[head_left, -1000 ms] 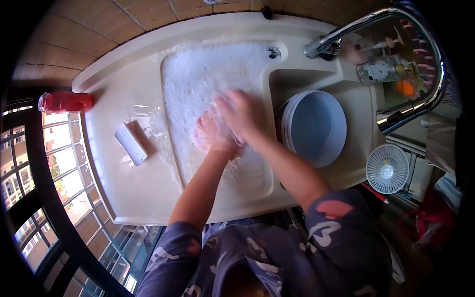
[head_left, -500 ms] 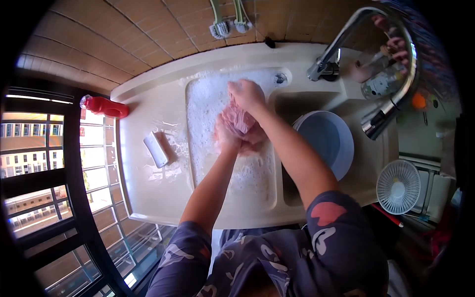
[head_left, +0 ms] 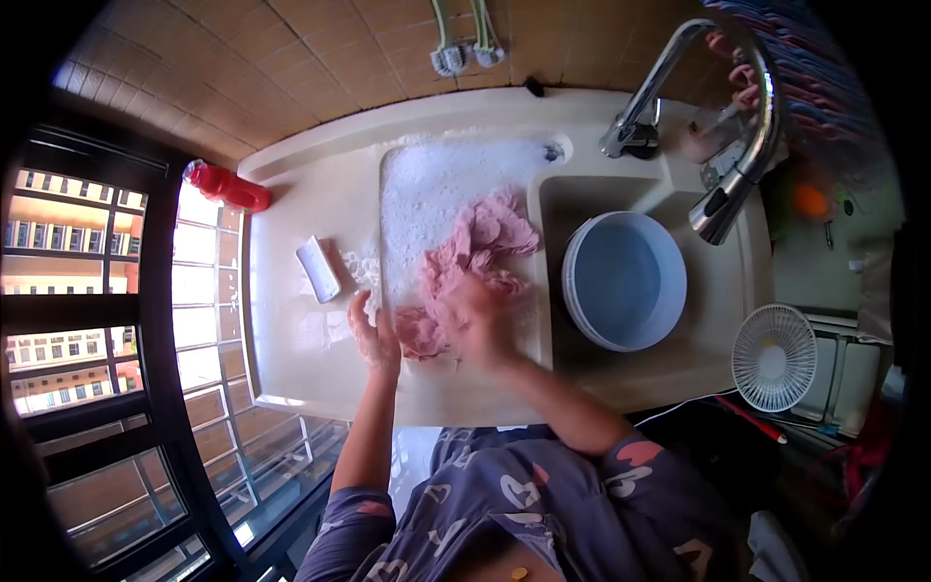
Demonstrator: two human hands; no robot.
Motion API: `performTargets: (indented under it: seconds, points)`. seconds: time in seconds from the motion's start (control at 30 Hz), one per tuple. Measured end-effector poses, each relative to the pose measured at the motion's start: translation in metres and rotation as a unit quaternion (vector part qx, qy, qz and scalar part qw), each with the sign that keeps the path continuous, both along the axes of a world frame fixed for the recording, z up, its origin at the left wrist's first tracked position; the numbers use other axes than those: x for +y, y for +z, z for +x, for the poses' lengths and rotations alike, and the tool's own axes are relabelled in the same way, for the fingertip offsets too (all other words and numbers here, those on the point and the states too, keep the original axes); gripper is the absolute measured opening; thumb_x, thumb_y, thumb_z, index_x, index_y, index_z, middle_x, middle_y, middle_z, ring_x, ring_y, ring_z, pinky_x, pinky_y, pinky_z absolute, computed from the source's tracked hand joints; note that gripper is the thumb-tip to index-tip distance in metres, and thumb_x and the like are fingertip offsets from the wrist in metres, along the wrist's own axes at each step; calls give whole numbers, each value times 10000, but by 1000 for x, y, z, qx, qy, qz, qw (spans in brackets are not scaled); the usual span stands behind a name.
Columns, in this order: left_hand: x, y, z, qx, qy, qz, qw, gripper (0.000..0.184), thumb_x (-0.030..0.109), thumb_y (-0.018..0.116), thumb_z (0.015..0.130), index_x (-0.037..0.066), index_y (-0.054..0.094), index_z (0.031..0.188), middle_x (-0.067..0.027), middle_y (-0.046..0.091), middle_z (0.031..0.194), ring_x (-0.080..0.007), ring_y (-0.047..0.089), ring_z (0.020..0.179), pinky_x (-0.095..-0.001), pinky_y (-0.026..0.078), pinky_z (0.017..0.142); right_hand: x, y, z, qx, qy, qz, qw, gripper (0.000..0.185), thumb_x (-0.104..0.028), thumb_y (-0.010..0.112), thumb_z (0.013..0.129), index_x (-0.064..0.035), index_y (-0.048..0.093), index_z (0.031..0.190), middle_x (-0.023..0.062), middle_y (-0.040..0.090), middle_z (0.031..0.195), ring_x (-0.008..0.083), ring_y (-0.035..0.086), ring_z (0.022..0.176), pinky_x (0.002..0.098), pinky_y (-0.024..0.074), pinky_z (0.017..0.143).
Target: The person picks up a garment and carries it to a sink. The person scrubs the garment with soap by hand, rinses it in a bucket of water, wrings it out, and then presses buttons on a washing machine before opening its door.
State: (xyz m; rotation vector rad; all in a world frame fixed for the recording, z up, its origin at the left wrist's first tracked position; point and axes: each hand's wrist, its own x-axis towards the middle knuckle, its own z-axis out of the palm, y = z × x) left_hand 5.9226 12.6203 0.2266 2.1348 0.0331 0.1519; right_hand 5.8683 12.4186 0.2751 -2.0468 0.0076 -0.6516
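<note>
Left hand (head_left: 376,338) has come away from the pink cloth (head_left: 465,242) to the left edge of the basin (head_left: 524,339), its grip wide and empty. Right hand (head_left: 482,318) lies over the cloth, too blurred to tell whether its grip is closed. Cloth, now spread out, runs through the basin from near left to the divider (head_left: 546,330). Leftward, bare surface (head_left: 291,354) gives room beside a white oblong object (head_left: 318,270); rightward, a bucket (head_left: 570,276) fills much of the adjoining compartment (head_left: 582,189). Beyond the cloth, foam (head_left: 436,175) hides the basin floor. Farthest, two brushes (head_left: 449,61) are cut off by the upper frame.
</note>
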Motion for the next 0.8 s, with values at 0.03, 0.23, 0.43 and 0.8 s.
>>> performTargets:
  seconds: [0.03, 0.23, 0.43, 0.8]
  points:
    - [-18, 16, -3, -12, -1, -34, 999, 595, 178, 638, 863, -23, 418, 1378, -229, 450, 1374, -369, 443, 1282, -461, 364, 1072, -15, -19, 17, -9, -89, -44, 995, 380, -199, 730, 770, -68, 621, 1111, 212, 563, 1220, 394, 554, 1129, 476, 451, 952]
    - [-122, 23, -6, 41, -167, 345, 923, 1019, 404, 750, 730, 37, 218, 1517, -280, 187, 1561, -468, 268, 1402, -530, 224, 1141, -32, -33, 145, 308, -47, -280, 908, 776, -561, 758, 702, -215, 532, 1358, 186, 371, 1491, 450, 288, 1390, 595, 244, 1107]
    - [-82, -15, 45, 85, -155, 242, 954, 867, 320, 717, 752, 85, 319, 1485, -166, 358, 1512, -377, 395, 1332, -497, 344, 1062, -28, -89, 72, 58, 22, 189, 980, 324, -32, 756, 743, -69, 619, 1035, 91, 586, 886, 218, 584, 846, 318, 486, 768]
    - [-103, -47, 62, -24, -221, 381, 898, 464, 301, 650, 849, 100, 599, 1264, -137, 538, 1349, -332, 480, 1253, -463, 389, 1027, -37, -86, 177, 113, -107, -223, 962, 217, -190, 662, 777, -146, 649, 989, 84, 649, 1059, 350, 585, 999, 532, 364, 951]
